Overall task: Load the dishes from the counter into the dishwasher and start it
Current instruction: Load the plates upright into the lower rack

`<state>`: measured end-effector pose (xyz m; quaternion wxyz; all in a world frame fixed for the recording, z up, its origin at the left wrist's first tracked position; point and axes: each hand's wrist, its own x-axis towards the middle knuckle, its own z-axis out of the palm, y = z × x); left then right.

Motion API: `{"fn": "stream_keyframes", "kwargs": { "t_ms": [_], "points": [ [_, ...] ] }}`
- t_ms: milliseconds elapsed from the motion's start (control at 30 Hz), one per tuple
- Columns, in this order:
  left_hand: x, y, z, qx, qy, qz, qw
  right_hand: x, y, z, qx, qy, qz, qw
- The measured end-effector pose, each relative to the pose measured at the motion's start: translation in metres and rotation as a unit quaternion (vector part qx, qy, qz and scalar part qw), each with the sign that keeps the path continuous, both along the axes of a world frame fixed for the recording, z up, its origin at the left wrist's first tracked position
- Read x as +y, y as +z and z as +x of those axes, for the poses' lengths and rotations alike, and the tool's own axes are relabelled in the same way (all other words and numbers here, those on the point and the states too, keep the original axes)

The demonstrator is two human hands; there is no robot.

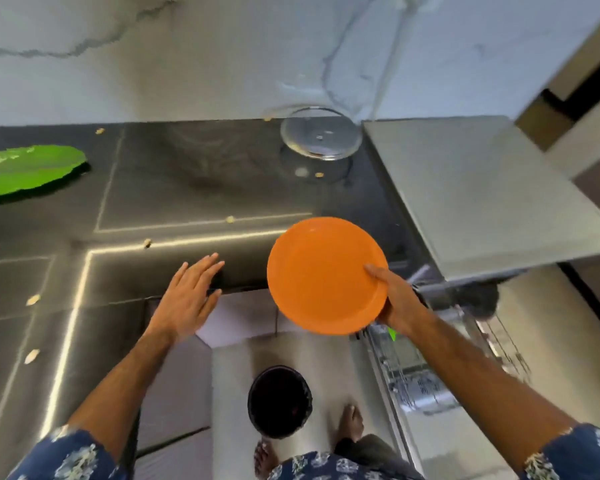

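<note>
Orange and round, a plastic plate [323,275] is held tilted in the air above the front edge of a dark grey counter [174,192]. The person's right hand [397,299] grips the plate at its lower right rim, thumb on the top face and fingers hidden beneath. The left hand [187,296] is flat and holds nothing, fingers straight and together, hovering at the counter's front edge just left of the plate.

Farther back on the counter sits a clear glass bowl [321,136], near the marble wall. A green leaf-shaped plate [25,169] lies at the far left. Small pale crumbs [230,219] are scattered across the surface.

To the right, below the plate, a dishwasher rack [426,372] of metal wire shows, blurred. On the floor stands a black bin [279,400], beside the person's bare feet.
</note>
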<state>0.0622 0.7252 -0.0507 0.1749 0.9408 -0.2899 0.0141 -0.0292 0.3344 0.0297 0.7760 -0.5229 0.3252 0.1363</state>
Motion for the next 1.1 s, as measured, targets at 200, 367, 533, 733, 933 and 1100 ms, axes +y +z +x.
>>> {"fn": "stream_keyframes", "kwargs": {
  "t_ms": [200, 367, 533, 733, 933, 1100],
  "points": [
    [-0.174, 0.016, -0.005, -0.059, -0.213, -0.033, 0.975, -0.100, -0.020, -0.123, 0.030, -0.072, -0.015, 0.997],
    [-0.337, 0.002, -0.051, -0.056, -0.404, -0.015, 0.913, -0.181, -0.051, -0.210, 0.062, -0.178, -0.032, 0.982],
    [-0.461, -0.050, -0.109, 0.001, -0.488, 0.067, 0.870, -0.269, -0.102, -0.266, 0.123, -0.273, -0.065, 0.952],
    [-0.576, -0.128, -0.131, 0.078, -0.430, 0.213, 0.874, -0.383, -0.202, -0.287, 0.185, -0.219, -0.114, 0.951],
    [-0.658, -0.213, -0.107, 0.087, -0.359, 0.272, 0.888, -0.452, -0.319, -0.263, 0.197, -0.168, -0.187, 0.948],
    [-0.697, -0.263, -0.085, -0.028, -0.396, 0.251, 0.883, -0.474, -0.397, -0.226, 0.139, -0.151, -0.265, 0.942]
  ]
}}
